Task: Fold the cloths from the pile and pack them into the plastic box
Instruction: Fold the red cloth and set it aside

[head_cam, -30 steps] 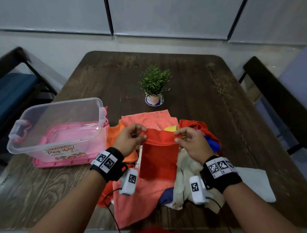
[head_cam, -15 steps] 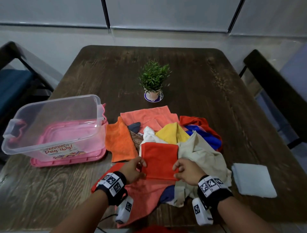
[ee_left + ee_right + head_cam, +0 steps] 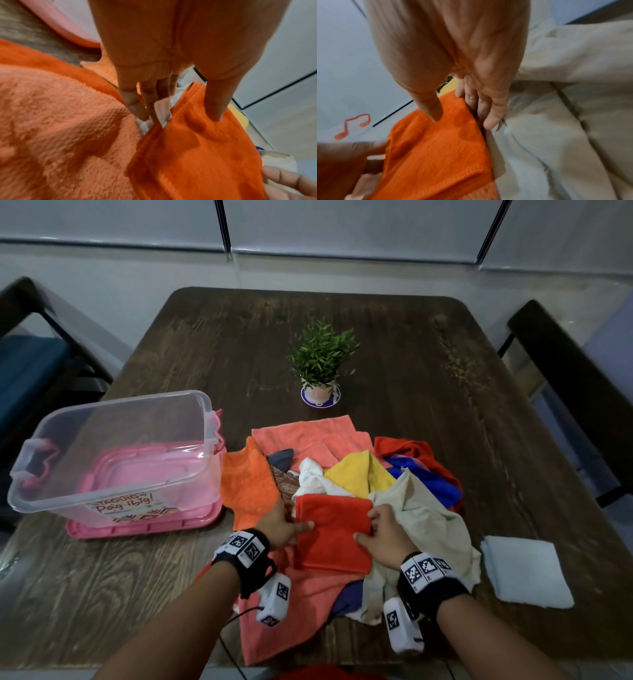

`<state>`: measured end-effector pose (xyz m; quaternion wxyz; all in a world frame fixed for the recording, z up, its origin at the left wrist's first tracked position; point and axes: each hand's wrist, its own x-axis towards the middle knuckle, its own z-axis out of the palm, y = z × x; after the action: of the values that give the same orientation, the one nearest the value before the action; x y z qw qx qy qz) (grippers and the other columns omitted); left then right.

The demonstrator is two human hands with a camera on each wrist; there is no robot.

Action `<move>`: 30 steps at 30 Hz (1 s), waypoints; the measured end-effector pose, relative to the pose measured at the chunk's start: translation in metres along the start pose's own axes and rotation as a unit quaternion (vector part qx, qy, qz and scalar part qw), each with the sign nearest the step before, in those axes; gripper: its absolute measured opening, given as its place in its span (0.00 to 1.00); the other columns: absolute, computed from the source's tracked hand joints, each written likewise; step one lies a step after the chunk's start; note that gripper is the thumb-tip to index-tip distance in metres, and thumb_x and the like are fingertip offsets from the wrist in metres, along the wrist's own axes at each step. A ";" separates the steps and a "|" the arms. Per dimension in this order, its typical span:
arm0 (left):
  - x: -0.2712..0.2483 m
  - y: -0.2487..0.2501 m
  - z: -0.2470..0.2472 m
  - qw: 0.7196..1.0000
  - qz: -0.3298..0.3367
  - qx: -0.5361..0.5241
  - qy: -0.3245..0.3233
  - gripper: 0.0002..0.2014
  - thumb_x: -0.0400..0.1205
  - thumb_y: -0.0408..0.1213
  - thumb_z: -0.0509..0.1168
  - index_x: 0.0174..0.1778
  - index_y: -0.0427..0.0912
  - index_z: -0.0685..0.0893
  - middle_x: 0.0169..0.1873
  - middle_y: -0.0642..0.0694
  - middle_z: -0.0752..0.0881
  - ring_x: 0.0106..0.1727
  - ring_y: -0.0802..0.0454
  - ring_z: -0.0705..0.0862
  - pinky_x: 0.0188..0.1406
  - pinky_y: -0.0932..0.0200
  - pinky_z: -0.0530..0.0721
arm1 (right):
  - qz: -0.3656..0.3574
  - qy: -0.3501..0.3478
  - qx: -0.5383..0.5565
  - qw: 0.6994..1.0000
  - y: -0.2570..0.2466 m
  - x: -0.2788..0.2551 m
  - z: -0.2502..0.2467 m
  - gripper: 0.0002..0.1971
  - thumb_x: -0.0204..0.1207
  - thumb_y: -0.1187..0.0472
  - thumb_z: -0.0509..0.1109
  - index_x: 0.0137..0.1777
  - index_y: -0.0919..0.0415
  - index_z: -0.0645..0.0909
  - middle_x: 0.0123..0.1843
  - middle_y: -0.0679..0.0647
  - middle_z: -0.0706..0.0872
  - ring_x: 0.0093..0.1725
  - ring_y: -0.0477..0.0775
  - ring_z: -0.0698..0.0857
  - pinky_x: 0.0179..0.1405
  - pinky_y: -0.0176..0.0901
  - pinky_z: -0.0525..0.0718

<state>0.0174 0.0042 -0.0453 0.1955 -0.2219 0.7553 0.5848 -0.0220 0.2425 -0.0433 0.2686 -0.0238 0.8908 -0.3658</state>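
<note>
Since the earlier frame, both hands have lowered the red cloth (image 3: 334, 534) onto the pile (image 3: 342, 508). Left hand (image 3: 282, 525) pinches its left edge, thumb on top, fingers beneath. Right hand (image 3: 383, 537) pinches its right edge likewise. Box (image 3: 113, 460) stands left of the pile on the table (image 3: 428, 371).
</note>
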 end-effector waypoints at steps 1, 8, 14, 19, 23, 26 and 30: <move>0.001 -0.001 0.001 1.000 -0.017 -0.015 -0.016 0.24 0.77 0.33 0.75 0.65 0.39 0.71 0.43 0.46 0.83 0.36 0.52 0.84 0.27 0.63 0.85 | 0.013 -0.004 0.039 0.999 -0.001 0.001 0.001 0.26 0.76 0.58 0.77 0.64 0.52 0.63 0.61 0.53 0.79 0.61 0.54 0.82 0.62 0.47 0.81; 0.001 -0.023 0.000 0.994 -0.010 -0.093 -0.049 0.39 0.66 0.33 0.78 0.72 0.54 0.69 0.52 0.39 0.86 0.46 0.41 0.87 0.40 0.47 0.88 | 0.035 -0.056 0.107 0.992 0.008 0.014 0.007 0.26 0.68 0.52 0.79 0.67 0.53 0.82 0.57 0.48 0.90 0.56 0.51 0.89 0.65 0.57 0.86; 0.000 -0.020 -0.009 0.990 -0.006 -0.141 -0.019 0.27 0.72 0.24 0.76 0.63 0.45 0.74 0.38 0.42 0.80 0.33 0.49 0.82 0.28 0.55 0.83 | 0.003 -0.039 0.117 0.992 0.002 0.012 0.000 0.30 0.69 0.37 0.73 0.69 0.47 0.77 0.64 0.45 0.87 0.62 0.48 0.86 0.68 0.56 0.83; -0.002 -0.002 -0.013 0.974 -0.016 -0.209 -0.080 0.17 0.77 0.25 0.71 0.63 0.31 0.82 0.34 0.44 0.88 0.26 0.53 0.84 0.24 0.63 0.81 | 0.007 -0.024 0.289 0.957 -0.021 0.000 -0.017 0.18 0.81 0.57 0.73 0.68 0.56 0.74 0.63 0.57 0.87 0.59 0.52 0.88 0.59 0.50 0.87; -0.002 0.015 -0.010 0.969 0.007 -0.224 -0.106 0.19 0.74 0.32 0.74 0.62 0.40 0.84 0.45 0.40 0.88 0.41 0.45 0.87 0.42 0.54 0.84 | -0.006 -0.074 0.368 0.927 -0.028 -0.010 -0.039 0.29 0.76 0.72 0.74 0.75 0.55 0.70 0.67 0.58 0.84 0.65 0.59 0.85 0.55 0.51 0.88; 0.000 0.025 0.001 0.964 0.024 -0.250 -0.084 0.22 0.76 0.29 0.73 0.65 0.45 0.78 0.43 0.42 0.85 0.45 0.43 0.85 0.42 0.51 0.83 | -0.022 -0.076 0.381 0.921 -0.026 -0.015 -0.057 0.33 0.76 0.76 0.72 0.75 0.49 0.70 0.68 0.57 0.83 0.67 0.59 0.84 0.57 0.55 0.88; 0.002 0.050 0.024 0.966 0.069 -0.231 -0.097 0.26 0.77 0.22 0.70 0.66 0.49 0.74 0.39 0.42 0.84 0.40 0.42 0.84 0.39 0.50 0.83 | -0.043 -0.018 0.379 0.924 -0.011 -0.014 -0.083 0.34 0.75 0.76 0.73 0.75 0.45 0.70 0.64 0.63 0.87 0.61 0.61 0.89 0.57 0.57 0.88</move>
<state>-0.0116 0.0376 -0.0125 0.1702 -0.1508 0.5907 0.7742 -0.0526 0.2906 0.0190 0.2579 0.0347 0.6786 -0.6869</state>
